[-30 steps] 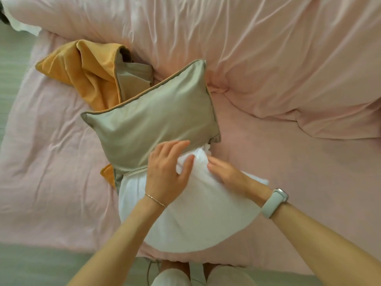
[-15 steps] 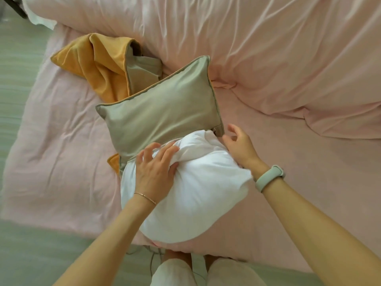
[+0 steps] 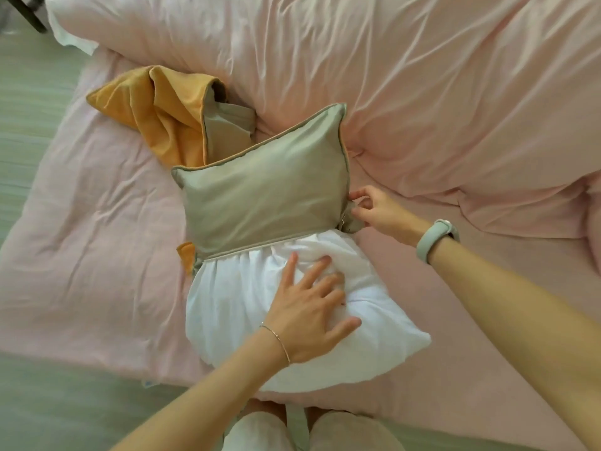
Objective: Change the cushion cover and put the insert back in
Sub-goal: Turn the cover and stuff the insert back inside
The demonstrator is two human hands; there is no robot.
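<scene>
Pressing flat with spread fingers, left hand [image 3: 312, 307] steadies the white insert [image 3: 247, 307]; right hand [image 3: 374, 208] pinches the grey cover [image 3: 266, 196] corner, holding its mouth taut.

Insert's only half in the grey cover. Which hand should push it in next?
Left, probably. The left hand lies flat on the white insert, just below the cover's opening. The right hand pinches the cover's corner at the opening's end, so it likely does best holding that.
</scene>
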